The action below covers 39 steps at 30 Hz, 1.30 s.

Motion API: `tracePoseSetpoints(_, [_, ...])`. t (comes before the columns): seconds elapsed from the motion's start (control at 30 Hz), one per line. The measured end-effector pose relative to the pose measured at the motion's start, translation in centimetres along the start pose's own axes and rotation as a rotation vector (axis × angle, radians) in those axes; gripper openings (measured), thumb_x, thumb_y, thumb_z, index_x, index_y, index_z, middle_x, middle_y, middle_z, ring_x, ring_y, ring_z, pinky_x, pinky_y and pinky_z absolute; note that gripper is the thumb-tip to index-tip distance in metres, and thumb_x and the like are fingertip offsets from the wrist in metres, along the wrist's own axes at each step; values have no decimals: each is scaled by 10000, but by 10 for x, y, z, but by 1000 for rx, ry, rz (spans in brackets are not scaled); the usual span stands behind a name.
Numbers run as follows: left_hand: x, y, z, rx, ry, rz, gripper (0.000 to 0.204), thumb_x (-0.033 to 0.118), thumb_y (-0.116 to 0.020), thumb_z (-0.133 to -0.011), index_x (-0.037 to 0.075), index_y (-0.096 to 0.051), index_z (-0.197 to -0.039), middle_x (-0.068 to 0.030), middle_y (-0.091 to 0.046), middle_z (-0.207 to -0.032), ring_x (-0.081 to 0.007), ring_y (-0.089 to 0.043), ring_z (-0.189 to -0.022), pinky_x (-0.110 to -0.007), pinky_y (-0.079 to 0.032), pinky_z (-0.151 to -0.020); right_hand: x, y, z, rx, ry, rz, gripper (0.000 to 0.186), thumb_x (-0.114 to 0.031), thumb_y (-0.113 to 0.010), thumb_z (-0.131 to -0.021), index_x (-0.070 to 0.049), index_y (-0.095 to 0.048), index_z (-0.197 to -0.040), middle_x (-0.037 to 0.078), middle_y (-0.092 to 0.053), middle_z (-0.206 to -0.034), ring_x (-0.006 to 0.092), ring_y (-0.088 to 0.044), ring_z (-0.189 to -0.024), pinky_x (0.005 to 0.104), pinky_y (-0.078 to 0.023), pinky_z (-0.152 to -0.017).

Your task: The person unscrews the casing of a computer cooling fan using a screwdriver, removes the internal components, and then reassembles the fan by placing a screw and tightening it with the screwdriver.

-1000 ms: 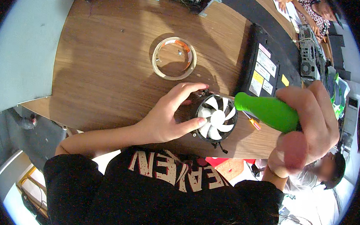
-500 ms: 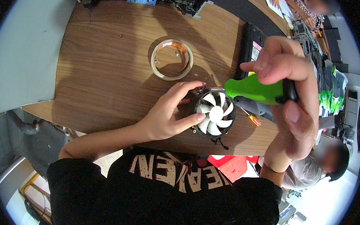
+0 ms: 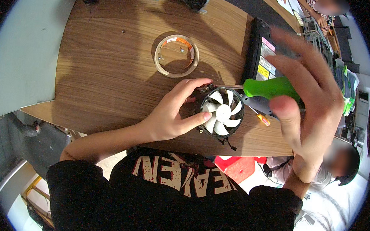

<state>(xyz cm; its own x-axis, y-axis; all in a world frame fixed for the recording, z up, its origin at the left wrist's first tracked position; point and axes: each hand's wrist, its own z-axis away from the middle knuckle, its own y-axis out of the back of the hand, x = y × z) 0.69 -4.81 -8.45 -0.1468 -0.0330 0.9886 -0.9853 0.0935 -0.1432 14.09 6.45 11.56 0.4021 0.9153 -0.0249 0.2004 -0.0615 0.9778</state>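
1. Head view: L hand point(image 3: 172, 114) holds white-bladed fan point(image 3: 223, 112) in a black frame; thumb on its L side by the hub, fingertips at far-L edge. Fan is nr side of the wood table point(image 3: 102, 89), R of ctr; can't tell if it rests on the wood or is lifted slightly.
2. R hand point(image 3: 318, 96): fingers spread wide abt the green handle of a screwdriver point(image 3: 269, 87), thumb on its nr side. Blurred; can't tell how firm the hold is.
3. Driver lies roughly level, shaft pointing L along fan's far edge. Tip contact w/ a screw: can't tell.
4. Step, prob.: turning a fastener at the far-L corner of the fan.
5. Next move, my read: calls for fingers closing on the handle, shaft in line w/ the fastener, L hand bracing vs. twist. Slip risk if tip unseated.
6. Nearby: tape roll point(image 3: 195, 57) far-L of fan, small metal bit point(image 3: 181, 50) inside ring; orange-yellow driver point(image 3: 262, 119) just R of fan; black labelled device point(image 3: 265, 52) far R.
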Motion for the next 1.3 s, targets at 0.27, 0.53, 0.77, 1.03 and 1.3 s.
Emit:
tracePoseSetpoints(0.27, [1, 3, -1, -17, -51, -63, 612, 236, -638, -852, 57, -355, -1365, -155, -418, -1260, -267, -434, -1181, -384, -386, -971, -5, 8, -3, -226, 105, -303, 263, -108, -728, -618, -27, -590, -828, 130, -557, -882, 229, -575, -771, 304, -464, -609])
tracePoseSetpoints(0.53, [-2, 1, -1, -19, -67, -104, 624, 229, -641, -846, 54, -356, -1373, -164, -408, -1258, -263, -422, -1171, -357, -375, -956, -17, 2, -6, -124, -99, 155, 333, -267, -721, -705, 7, -540, -758, 123, -538, -784, 240, -556, -622, 310, -430, -543])
tracePoseSetpoints(0.77, [-3, 0, -2, -75, -30, -114, 624, 223, -647, -843, 55, -357, -1369, -149, -421, -1265, -251, -428, -1172, -359, -387, -937, 14, 20, -15, -254, 258, -427, 329, 68, -540, -578, 22, -562, -904, 258, -521, -1013, 284, -551, -903, 332, -485, -687])
tracePoseSetpoints(1.03, [1, 2, 0, -13, -102, -173, 629, 223, -647, -844, 57, -349, -1372, -145, -423, -1268, -244, -430, -1177, -359, -390, -935, -8, 15, 0, -63, 128, -205, 352, -308, -715, -669, -3, -626, -820, 124, -572, -736, 199, -581, -603, 271, -467, -513])
tracePoseSetpoints(1.3, [-4, 0, -3, -87, -71, -153, 611, 217, -640, -849, 50, -355, -1364, -146, -424, -1268, -248, -441, -1167, -360, -398, -933, -3, 15, -2, -118, -15, 223, 476, -455, -568, -824, 17, -596, -767, 103, -545, -662, 265, -558, -570, 316, -419, -507])
